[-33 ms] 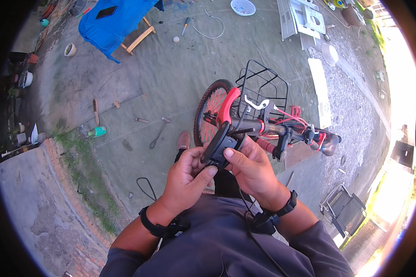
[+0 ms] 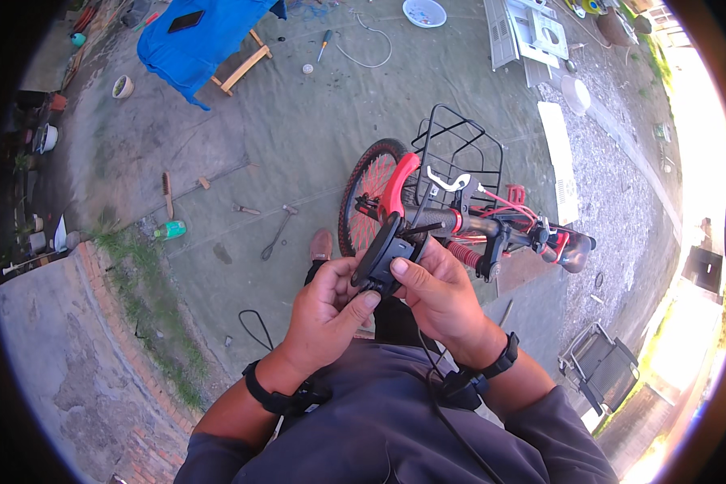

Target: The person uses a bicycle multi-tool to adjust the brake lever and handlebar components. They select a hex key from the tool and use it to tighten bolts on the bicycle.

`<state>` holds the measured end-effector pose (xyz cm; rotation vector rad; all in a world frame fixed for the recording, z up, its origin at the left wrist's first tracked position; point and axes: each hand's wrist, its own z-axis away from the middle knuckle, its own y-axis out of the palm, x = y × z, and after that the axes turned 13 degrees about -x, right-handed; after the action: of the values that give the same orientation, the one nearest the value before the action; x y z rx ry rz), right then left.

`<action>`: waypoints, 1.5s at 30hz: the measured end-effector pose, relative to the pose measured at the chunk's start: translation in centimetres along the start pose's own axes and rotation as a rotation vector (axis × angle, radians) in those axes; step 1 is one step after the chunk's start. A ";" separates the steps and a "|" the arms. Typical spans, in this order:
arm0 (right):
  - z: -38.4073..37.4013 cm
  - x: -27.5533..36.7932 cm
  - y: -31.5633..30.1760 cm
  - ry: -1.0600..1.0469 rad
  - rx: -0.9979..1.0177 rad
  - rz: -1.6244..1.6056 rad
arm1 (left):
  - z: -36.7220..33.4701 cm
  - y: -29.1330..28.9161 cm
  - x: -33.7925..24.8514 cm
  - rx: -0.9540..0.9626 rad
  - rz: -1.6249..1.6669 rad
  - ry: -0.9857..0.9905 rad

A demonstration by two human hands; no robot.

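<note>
A black part (image 2: 385, 262) with a long flat rounded face, a blocky body and a thin rod at one side is held between my hands, in front of my body. It may be a bicycle fitting; the frames do not show its exact kind. My left hand (image 2: 328, 306) is closed on its left and lower edge, thumb and fingers pinching near the bottom end. My right hand (image 2: 437, 294) grips the other side, its thumb pressed on the body. Just beyond stands a bicycle (image 2: 436, 216) with a red mudguard, a white brake lever and a black wire rack.
Left of my shoe (image 2: 321, 244) lie a metal tool (image 2: 278, 231), a brush (image 2: 168, 194) and a green bottle (image 2: 170, 231). Farther off are a screwdriver (image 2: 324, 46), a blue cloth (image 2: 194, 44) over a wooden stand, and a white basin (image 2: 424, 13). A folding chair (image 2: 601, 367) stands right.
</note>
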<state>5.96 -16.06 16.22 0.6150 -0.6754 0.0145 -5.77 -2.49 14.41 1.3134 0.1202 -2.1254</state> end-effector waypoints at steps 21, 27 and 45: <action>-0.7 0.1 -0.8 -0.049 0.212 0.257 | -0.8 -2.7 1.0 0.210 0.110 -0.032; -1.4 0.0 -1.8 -0.101 0.111 0.288 | -0.7 -3.2 1.2 0.188 0.282 -0.138; -0.7 -1.8 -1.8 -0.005 0.282 0.038 | -0.4 -5.7 1.5 -0.022 0.622 -0.132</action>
<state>5.34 -16.85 13.73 0.8731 -0.6953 0.1453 -9.06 1.55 11.54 1.0193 -0.2853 -1.6582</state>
